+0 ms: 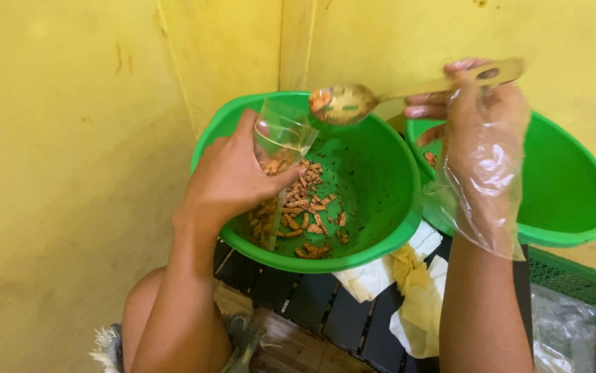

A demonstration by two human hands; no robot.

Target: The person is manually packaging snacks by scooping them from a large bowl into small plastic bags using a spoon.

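Hands at work over two bowls, yellow wall behind. Left hand [232, 176], bare: grip closed around a clear plastic bag or small pouch [280, 138], held tilted with its mouth open above a large round green plastic bowl [374, 186]; some orange-brown fried snack strips [305, 207] already sit inside the pouch, so filling looks begun but far from finished. Right hand [481, 131], in a loose transparent plastic glove: fingers pinched narrow on the handle of a pale wooden spoon [353, 102], whose bowl, carrying a little of the snack, hangs just beside the pouch mouth. Loose strips remain scattered on the bowl floor, a fair amount left to scoop. Second green plastic bowl [574, 193] stands to the right, touching or just beside the first. Crumpled white and yellow paper [408, 290] lies beneath, on dark slats [311, 304].
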